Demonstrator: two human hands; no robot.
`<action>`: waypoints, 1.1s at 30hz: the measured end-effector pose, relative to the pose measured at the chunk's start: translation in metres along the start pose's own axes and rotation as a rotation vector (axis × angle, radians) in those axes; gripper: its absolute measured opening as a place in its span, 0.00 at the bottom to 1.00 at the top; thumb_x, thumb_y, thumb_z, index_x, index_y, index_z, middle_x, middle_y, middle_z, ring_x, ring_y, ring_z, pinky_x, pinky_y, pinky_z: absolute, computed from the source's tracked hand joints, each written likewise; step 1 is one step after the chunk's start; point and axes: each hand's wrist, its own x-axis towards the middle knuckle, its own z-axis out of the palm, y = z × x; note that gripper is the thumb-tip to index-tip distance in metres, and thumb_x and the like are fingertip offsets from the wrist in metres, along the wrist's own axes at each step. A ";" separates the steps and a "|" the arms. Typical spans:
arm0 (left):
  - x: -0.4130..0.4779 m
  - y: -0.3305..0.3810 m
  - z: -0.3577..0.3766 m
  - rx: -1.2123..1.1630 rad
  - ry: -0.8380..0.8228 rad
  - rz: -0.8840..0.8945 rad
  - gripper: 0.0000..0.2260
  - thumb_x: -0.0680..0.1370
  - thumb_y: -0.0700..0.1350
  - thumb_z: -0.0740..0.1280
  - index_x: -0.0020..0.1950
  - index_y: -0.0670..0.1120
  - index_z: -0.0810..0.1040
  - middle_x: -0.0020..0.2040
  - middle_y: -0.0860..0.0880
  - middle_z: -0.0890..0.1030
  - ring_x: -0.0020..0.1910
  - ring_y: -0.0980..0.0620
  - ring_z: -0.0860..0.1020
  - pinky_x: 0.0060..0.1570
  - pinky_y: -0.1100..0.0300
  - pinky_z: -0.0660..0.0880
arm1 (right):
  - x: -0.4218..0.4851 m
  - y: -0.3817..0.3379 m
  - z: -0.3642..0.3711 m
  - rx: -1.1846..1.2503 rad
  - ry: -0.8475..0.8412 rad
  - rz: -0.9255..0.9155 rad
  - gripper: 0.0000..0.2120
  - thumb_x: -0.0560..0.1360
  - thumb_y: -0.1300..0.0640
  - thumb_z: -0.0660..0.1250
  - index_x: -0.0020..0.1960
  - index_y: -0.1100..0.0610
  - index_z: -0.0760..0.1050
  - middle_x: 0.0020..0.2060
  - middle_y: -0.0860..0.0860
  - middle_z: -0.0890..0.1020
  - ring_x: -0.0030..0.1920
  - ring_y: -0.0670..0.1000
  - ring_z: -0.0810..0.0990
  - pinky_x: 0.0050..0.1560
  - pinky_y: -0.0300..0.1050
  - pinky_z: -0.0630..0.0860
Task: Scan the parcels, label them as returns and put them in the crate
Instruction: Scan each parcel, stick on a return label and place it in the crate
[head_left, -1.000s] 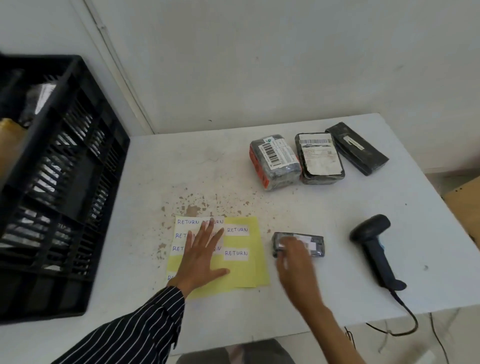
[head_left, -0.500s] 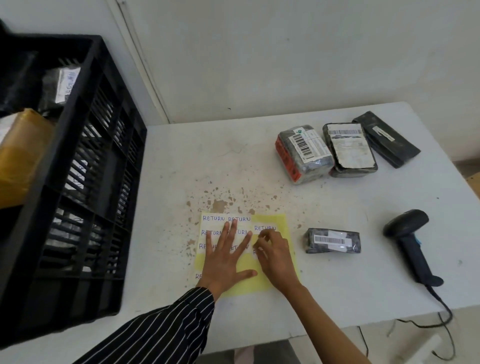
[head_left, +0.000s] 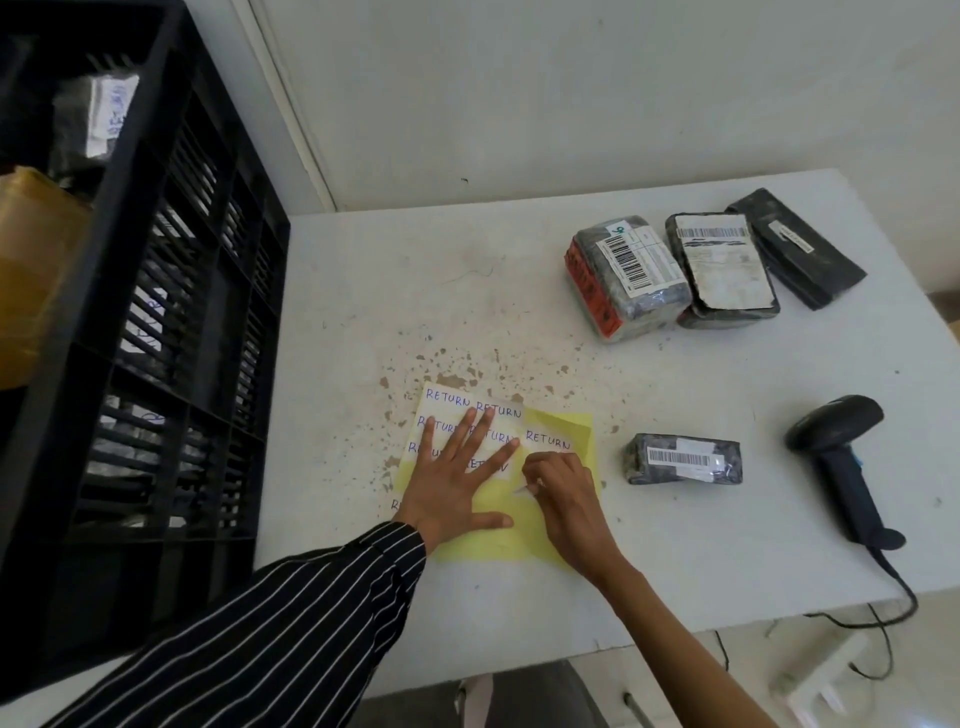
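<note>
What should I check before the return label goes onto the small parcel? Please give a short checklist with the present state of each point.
1. The left hand presses the label sheet flat: ok.
2. The right hand pinches a label: ok.
3. That label is free of the sheet: cannot tell, the hand covers it.
4. The small parcel lies near, barcode up: ok.
5. It was scanned: cannot tell.
6. The scanner lies apart from it: ok.

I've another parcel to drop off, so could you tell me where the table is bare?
Bare tabletop lies between the crate and the three far parcels, and right of the scanner. The label sheet, under left hand and right hand, is crowded.
</note>
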 end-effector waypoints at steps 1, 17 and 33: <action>0.000 -0.001 0.000 -0.004 0.008 0.007 0.41 0.69 0.75 0.50 0.77 0.56 0.54 0.78 0.43 0.55 0.76 0.45 0.54 0.67 0.34 0.48 | -0.002 -0.001 0.000 0.050 0.020 0.027 0.06 0.77 0.59 0.56 0.47 0.55 0.71 0.47 0.40 0.73 0.49 0.46 0.69 0.49 0.46 0.66; -0.005 0.007 -0.002 0.012 -0.012 -0.043 0.42 0.68 0.76 0.49 0.77 0.55 0.55 0.77 0.43 0.56 0.76 0.45 0.54 0.64 0.32 0.51 | -0.016 -0.012 -0.034 0.809 0.122 0.392 0.08 0.79 0.67 0.59 0.45 0.57 0.70 0.44 0.55 0.77 0.50 0.52 0.75 0.52 0.38 0.72; -0.013 0.025 0.002 -0.033 -0.036 -0.157 0.44 0.66 0.76 0.50 0.78 0.56 0.48 0.77 0.43 0.57 0.75 0.46 0.55 0.67 0.35 0.44 | -0.020 -0.003 -0.047 0.990 0.201 0.446 0.10 0.75 0.50 0.66 0.46 0.56 0.70 0.44 0.55 0.76 0.51 0.52 0.74 0.59 0.52 0.68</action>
